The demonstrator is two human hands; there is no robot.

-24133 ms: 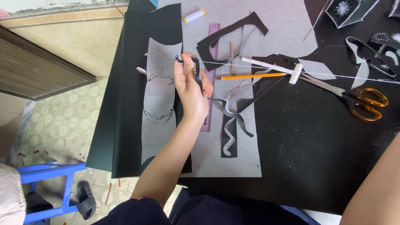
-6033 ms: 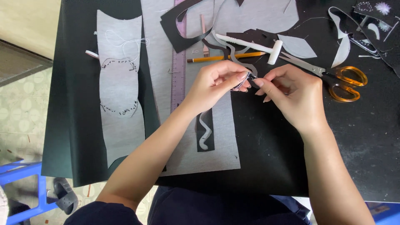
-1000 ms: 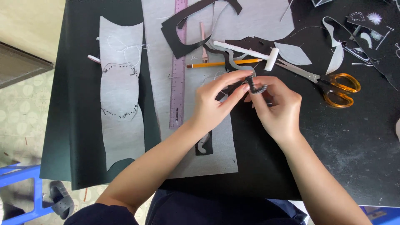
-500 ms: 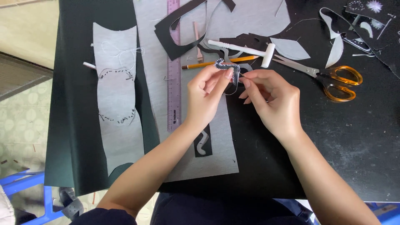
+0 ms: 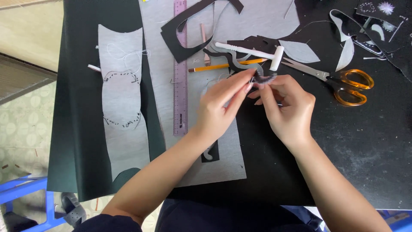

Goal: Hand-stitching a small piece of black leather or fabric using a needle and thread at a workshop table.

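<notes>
a stitched grey strip [image 5: 122,116] lies at the left of the black tabletop [image 5: 369,146], then a purple ruler [image 5: 180,73]. left hand [image 5: 221,109] and right hand [image 5: 287,107] meet, fingers pinching a small dark trim [image 5: 264,78] above the cloth. a pencil [image 5: 223,65], a white hammer [image 5: 257,52] and orange scissors [image 5: 339,79] lie beyond.

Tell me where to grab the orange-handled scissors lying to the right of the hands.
Grip the orange-handled scissors by the two orange loops, coming from the right. They lie flat on the black table, closed steel blades pointing left toward the white mallet, loops free of clutter.
</notes>
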